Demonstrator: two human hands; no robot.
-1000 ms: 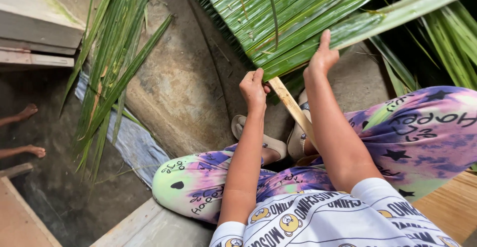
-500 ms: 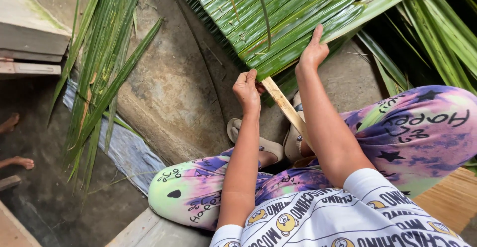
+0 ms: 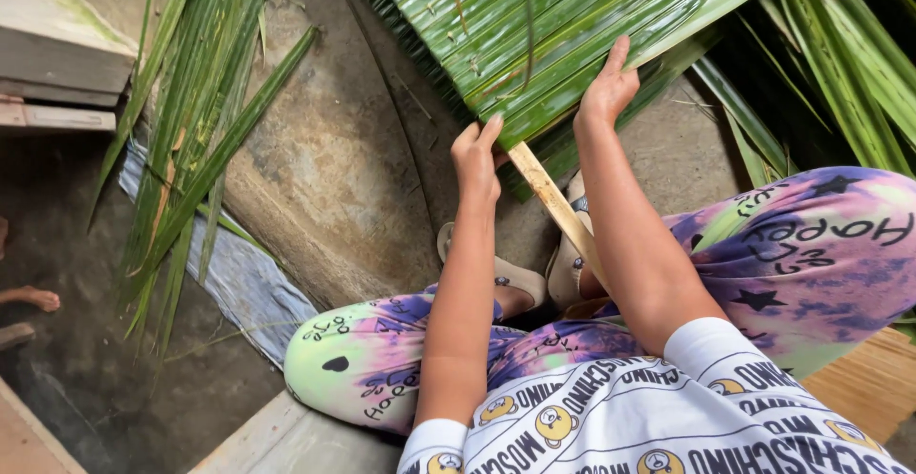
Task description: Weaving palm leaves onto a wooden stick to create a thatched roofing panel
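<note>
the left hand [image 3: 477, 157], fingers straight, presses the leaf panel [image 3: 534, 26] at its wooden stick [image 3: 553, 207]; the right hand [image 3: 608, 88] grips the outermost leaf. mid-fold, apparently; next it needs pinning. loose leaves [image 3: 191, 121] lie on the floor.

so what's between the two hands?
Head view: the pale wooden slat and the edge of the green leaf panel lie between left hand and right hand.
</note>
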